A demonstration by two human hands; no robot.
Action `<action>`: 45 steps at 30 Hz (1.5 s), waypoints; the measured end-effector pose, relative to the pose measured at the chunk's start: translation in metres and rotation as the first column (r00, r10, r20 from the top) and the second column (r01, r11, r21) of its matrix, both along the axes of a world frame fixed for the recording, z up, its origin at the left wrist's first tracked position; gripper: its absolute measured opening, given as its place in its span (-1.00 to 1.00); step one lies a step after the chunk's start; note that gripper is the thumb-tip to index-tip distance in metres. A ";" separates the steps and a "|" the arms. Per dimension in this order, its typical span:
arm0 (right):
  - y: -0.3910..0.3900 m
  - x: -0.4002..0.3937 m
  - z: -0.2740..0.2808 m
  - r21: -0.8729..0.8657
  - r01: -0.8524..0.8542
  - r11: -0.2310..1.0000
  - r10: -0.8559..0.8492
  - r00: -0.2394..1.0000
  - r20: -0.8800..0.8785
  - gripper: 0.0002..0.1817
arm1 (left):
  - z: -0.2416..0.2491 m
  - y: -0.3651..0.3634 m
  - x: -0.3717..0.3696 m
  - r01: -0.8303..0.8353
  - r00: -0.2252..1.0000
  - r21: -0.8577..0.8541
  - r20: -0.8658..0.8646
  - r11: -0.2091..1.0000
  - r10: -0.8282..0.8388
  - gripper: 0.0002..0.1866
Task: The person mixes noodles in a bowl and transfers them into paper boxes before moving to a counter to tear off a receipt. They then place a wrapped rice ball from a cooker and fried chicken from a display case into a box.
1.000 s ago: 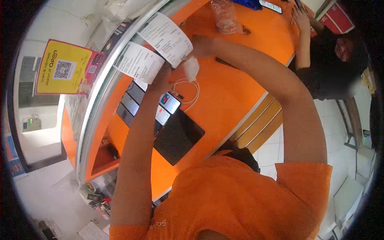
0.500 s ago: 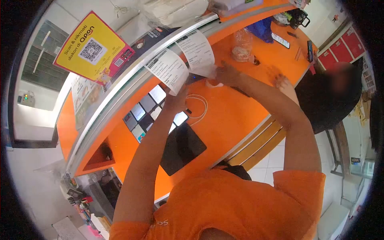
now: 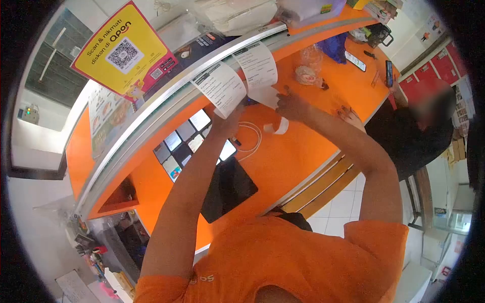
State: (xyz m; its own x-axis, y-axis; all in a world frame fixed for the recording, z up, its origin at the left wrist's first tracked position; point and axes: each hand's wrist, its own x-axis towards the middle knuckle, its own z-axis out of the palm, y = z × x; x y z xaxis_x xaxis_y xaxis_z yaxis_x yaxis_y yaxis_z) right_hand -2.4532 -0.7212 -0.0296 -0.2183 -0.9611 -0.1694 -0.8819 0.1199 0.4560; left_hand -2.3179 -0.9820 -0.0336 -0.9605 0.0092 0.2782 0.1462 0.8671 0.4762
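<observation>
Two printed paper receipts hang from the counter's upper ledge, a left receipt [image 3: 221, 90] and a right receipt [image 3: 256, 65]. My left hand [image 3: 230, 121] is at the lower edge of the left one, its fingers mostly hidden by the paper. At the lower end of the right receipt, my right hand [image 3: 294, 106] has its fingers closed on the paper. A curled white paper strip [image 3: 278, 127] shows just below that hand. Several phones [image 3: 174, 141] lie in rows beside my left forearm, next to a dark flat panel [image 3: 232, 189]. A white cable [image 3: 260, 136] loops between my arms.
A yellow QR sign [image 3: 124, 53] stands on the ledge at left. On the orange counter [image 3: 323, 129] at right are a clear plastic cup [image 3: 308, 73], a blue bag [image 3: 333, 43] and a lit phone [image 3: 355, 61]. Another person [image 3: 414, 131] sits there, one hand [image 3: 350, 117] on the counter.
My right hand has moved slightly right and down in view. The curled paper strip now shows more fully below it. The other person's hand has shifted lower.
</observation>
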 end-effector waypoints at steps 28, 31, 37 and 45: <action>0.024 0.265 0.017 0.275 0.871 0.406 0.361 -0.430 0.828 -0.34 | 0.021 0.082 0.204 -0.436 0.896 0.898 0.440 0.066 -0.056 -0.51; 0.038 0.280 0.015 0.314 0.854 0.415 0.335 -0.465 0.820 -0.47 | 0.019 0.090 0.205 -0.238 0.971 0.968 0.235 0.074 0.048 -0.56; 0.075 0.300 -0.058 0.428 0.859 0.280 -0.054 -0.431 0.901 -0.66 | -0.030 0.099 0.207 -0.213 0.976 0.455 0.056 0.865 0.211 -0.62; 0.069 0.315 -0.076 0.107 0.952 0.286 -0.334 -0.006 0.942 -0.61 | -0.048 0.152 0.230 0.359 0.910 0.227 0.128 0.905 -0.393 -0.61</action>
